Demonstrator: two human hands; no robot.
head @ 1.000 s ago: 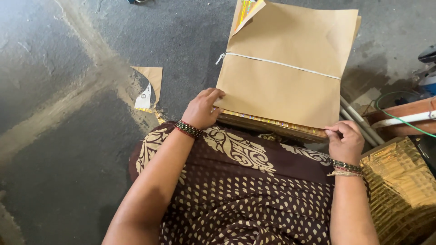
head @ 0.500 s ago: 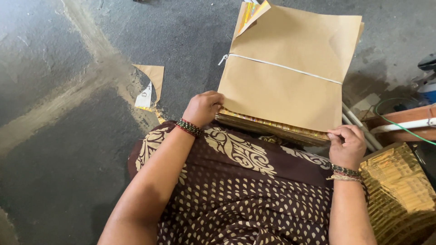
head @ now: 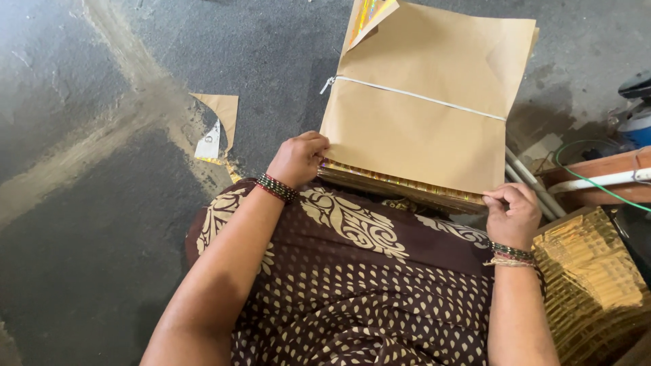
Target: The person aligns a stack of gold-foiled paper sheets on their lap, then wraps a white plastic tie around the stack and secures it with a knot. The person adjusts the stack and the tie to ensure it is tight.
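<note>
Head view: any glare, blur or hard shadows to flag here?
Head view: sharp throughout, daylight soft; glare only on the gold foil stack at the right; the brown paper bundle throws a soft shadow on the floor; both hands unblurred.

The left hand [head: 298, 159] and right hand [head: 512, 215] are gripping the near corners of a string-tied brown paper bundle [head: 427, 122], seemingly covering glittery sheets [head: 400, 184], resting on the lap.
</note>
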